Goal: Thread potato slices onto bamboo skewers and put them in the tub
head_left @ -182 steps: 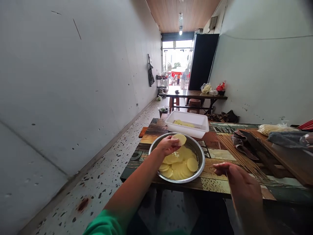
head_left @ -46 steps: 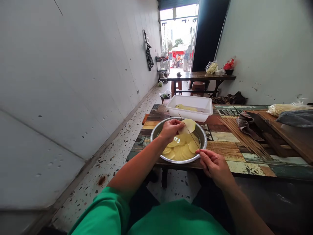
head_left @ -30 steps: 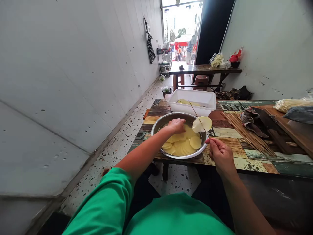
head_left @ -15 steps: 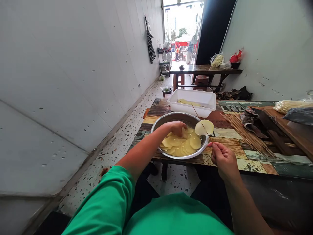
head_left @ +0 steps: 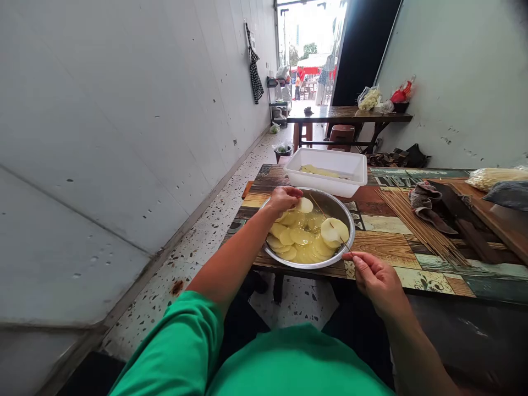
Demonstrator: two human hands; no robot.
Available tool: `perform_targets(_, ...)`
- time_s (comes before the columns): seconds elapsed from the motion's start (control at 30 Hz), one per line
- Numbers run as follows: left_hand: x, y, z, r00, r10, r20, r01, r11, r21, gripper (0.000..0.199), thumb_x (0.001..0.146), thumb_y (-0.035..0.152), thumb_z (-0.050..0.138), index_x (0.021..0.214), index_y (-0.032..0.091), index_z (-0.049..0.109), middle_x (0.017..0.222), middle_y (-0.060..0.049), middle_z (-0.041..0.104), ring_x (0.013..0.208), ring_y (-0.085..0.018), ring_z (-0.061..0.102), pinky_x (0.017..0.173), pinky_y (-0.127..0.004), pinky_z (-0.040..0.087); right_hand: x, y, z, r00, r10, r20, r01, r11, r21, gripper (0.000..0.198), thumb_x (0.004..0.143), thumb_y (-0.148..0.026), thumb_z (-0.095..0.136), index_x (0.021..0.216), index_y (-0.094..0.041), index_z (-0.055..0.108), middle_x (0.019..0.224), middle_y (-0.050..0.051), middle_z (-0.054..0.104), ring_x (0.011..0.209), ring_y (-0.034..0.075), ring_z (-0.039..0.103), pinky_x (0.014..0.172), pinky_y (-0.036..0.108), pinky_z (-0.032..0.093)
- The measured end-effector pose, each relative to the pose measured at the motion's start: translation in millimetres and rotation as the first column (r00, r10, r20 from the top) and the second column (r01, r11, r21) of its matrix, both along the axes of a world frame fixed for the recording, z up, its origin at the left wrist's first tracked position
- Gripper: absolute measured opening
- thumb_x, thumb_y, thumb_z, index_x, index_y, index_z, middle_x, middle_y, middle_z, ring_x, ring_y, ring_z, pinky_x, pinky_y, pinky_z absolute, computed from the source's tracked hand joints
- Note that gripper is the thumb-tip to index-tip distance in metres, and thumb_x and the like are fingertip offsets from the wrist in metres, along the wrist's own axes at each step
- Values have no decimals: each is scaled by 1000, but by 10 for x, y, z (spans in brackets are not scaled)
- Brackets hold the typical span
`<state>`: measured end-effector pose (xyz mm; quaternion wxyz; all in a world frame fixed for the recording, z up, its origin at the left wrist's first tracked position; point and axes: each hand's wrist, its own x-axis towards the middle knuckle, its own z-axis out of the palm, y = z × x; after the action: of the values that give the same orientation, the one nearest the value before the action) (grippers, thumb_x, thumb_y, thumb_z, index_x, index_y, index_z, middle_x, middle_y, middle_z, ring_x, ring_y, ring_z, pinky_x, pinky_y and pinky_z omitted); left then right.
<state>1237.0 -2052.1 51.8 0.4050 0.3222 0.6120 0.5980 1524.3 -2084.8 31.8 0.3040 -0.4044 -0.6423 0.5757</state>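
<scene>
A steel bowl (head_left: 350,242) of water stands at the table's front edge, with many thin, pale yellow potato slices (head_left: 301,236) in it. Above its left side, my left hand (head_left: 284,199) pinches one potato slice (head_left: 305,205) by its edge. My right hand (head_left: 377,278) is closed round the lower end of a thin wooden skewer (head_left: 319,208), to the right of the bowl. Threaded on that skewer, over the bowl's right side, is a round potato slice (head_left: 335,230). The skewer's bare tip leans up and left, toward my left hand.
Behind the bowl stands a white plastic tub (head_left: 325,179) holding skewered slices. To the right lie a bundle of bare skewers (head_left: 421,225), a crumpled cloth (head_left: 424,198), a dark long-bladed tool (head_left: 457,220) and a wooden board (head_left: 490,220). A second table (head_left: 330,114) is farther back.
My left hand has come up out of the water and moved left, now with a potato slice in it. The skewer in my right hand has tipped lower over the bowl.
</scene>
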Motion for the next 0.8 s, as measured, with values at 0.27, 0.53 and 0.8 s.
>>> perform_targets(0.27,-103,31,-18,943,-76,-324,67,997,-39,29,67,1,69,93,13,72,86,-5,69,79,-15,64,82,-31,53,58,2,-4,996,-93,8,92,995,42,54,78,-62,65,98,-12,68,49,-10,29,43,7,24,41,23,15)
perform_targets(0.53,-119,-37,2,203,-608,-768,166,794,-585,60,57,24,82,116,23,71,117,-9,68,110,-28,60,98,-31,44,-5,-36,61,995,-98,-22,98,995,27,53,72,-64,69,87,-14,67,48,-10,28,42,6,23,40,22,15)
perform_targets(0.8,36,65,-67,152,-619,-771,114,785,-608,56,54,26,84,108,16,73,126,-20,59,124,-39,47,103,-46,40,8,-65,40,996,-82,-36,83,996,30,50,74,-62,68,88,-14,67,49,-9,30,42,7,25,40,22,16)
